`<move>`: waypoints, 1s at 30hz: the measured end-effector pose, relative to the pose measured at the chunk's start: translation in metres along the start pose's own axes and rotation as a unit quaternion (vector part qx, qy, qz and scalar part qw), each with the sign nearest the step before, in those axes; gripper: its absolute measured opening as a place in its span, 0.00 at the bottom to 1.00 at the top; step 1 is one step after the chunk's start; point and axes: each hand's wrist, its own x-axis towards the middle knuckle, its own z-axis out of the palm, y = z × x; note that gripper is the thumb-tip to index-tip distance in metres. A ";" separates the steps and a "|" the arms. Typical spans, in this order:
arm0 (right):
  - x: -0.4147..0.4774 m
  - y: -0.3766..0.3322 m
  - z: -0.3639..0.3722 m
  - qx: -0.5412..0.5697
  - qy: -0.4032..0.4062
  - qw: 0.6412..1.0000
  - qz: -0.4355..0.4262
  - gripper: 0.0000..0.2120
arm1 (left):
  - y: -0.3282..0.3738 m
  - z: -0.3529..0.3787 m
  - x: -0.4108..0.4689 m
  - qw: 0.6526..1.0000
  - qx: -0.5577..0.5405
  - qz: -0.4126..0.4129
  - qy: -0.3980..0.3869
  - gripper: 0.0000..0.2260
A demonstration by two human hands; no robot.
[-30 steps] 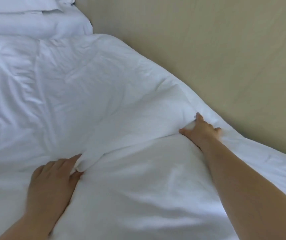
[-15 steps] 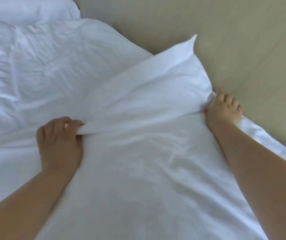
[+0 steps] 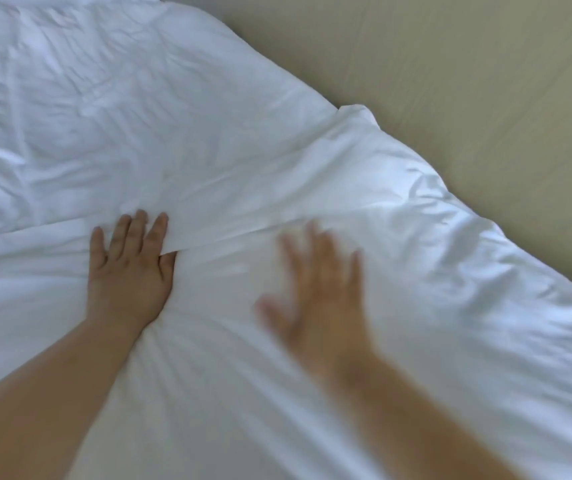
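backdrop: plain beige surface, upper right, wall or floor unclear | light: soft, even

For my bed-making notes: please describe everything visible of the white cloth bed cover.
The white cloth bed cover looks like soft thin cotton, wrinkled all over. It lies spread out, with a folded edge across the middle. The left hand rests flat on that fold; the blurred right hand is spread over it, contact unclear.
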 end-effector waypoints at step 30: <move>-0.260 -0.452 -0.040 0.063 -0.058 0.951 -0.296 0.26 | -0.502 -0.302 -0.562 0.938 0.011 -0.335 -0.088 0.26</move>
